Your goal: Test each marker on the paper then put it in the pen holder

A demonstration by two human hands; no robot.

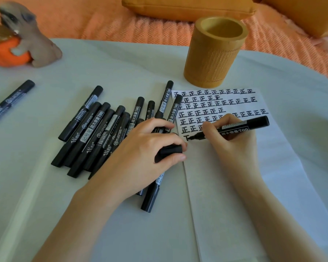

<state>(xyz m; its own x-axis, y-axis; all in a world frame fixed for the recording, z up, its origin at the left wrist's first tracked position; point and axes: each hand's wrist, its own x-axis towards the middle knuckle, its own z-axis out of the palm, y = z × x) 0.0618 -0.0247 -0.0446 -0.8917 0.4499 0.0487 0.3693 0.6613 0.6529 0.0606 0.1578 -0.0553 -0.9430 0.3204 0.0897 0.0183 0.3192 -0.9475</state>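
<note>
The left hand (138, 154) curled round a loose cap (169, 150), keeping it ready beside the paper (204, 186). The right hand (233, 146) pinched the open marker (242, 126), tip down mid-stroke. Capped markers (98, 129), likely untested, lay under and beyond the left hand; the pen holder (210, 59) waited beyond the right.

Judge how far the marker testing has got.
Done: rows of test characters on the paper, yet no marker shows in the pen holder. In hand: the right hand writes with an uncapped marker; the left hand holds its cap. Left: the pile of capped markers.
</note>
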